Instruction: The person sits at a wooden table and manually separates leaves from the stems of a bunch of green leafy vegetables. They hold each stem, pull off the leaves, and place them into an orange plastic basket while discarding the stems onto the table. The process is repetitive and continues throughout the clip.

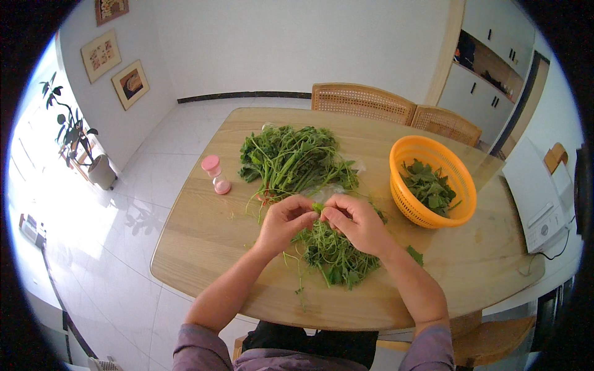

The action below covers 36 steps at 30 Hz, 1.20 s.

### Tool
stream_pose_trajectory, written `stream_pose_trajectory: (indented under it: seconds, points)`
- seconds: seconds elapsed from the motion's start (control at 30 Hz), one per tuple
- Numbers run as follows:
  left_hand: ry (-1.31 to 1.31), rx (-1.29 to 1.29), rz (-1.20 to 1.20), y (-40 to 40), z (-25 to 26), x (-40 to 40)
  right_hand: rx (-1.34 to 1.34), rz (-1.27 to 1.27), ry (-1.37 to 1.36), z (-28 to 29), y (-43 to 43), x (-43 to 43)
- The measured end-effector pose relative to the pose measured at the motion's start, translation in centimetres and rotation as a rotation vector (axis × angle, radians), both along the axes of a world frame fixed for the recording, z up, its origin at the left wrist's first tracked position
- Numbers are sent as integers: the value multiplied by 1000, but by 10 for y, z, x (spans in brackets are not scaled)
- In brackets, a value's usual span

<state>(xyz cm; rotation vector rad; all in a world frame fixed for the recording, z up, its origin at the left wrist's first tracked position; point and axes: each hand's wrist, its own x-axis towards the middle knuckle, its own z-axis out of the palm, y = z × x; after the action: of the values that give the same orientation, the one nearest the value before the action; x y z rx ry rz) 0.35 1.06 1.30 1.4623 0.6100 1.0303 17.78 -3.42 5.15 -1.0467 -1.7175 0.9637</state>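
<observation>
Between the fingertips of my left hand (pixel 288 221) and my right hand (pixel 353 221) is a small piece of green stem or leaf (pixel 317 207). Both hands pinch it, thumbs towards each other. Below them lies a tangled heap of thin green vine trimmings (pixel 341 262). A larger bunch of leafy green vines (pixel 294 160), with a red tie at its lower end, rests beyond my hands. Part of a clear plastic bag (pixel 325 190) shows under it. To the right, an orange plastic colander (pixel 400 195) holds loose green leaves (pixel 431 188).
A pink sandglass (pixel 216 175) stands on the left of the wooden table (pixel 199 246). One loose leaf (pixel 415 255) lies near my right forearm. A white appliance (pixel 538 204) sits at the right edge. Cane-backed chairs (pixel 364 103) line the far side.
</observation>
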Motion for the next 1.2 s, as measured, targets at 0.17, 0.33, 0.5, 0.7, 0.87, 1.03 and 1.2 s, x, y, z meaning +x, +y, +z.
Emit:
stream_pose_trajectory:
  seconds: [0.17, 0.33, 0.5, 0.7, 0.87, 1.03, 1.2]
  points:
    - [-46, 15, -36, -1, -1, 1, 82, -35, -33, -1, 1, 0]
    - [-104, -83, -32, 1, -2, -1, 140, -41, -167, 1, 0, -2]
    - [-260, -140, 41, 10, 0, -8, 122, -74, -254, 7, -3, -2]
    - [-454, -128, 84, 20, 3, -19, 119, -118, -351, 7, -2, 0]
    - [-551, -131, 106, 27, 7, -29, 147, -125, -404, 3, 1, 8]
    - [-678, -109, 115, 33, 7, -37, 160, -119, -495, 3, 2, 11]
    - [-799, -187, 111, 36, 12, -43, 131, -76, -733, 1, 3, 18]
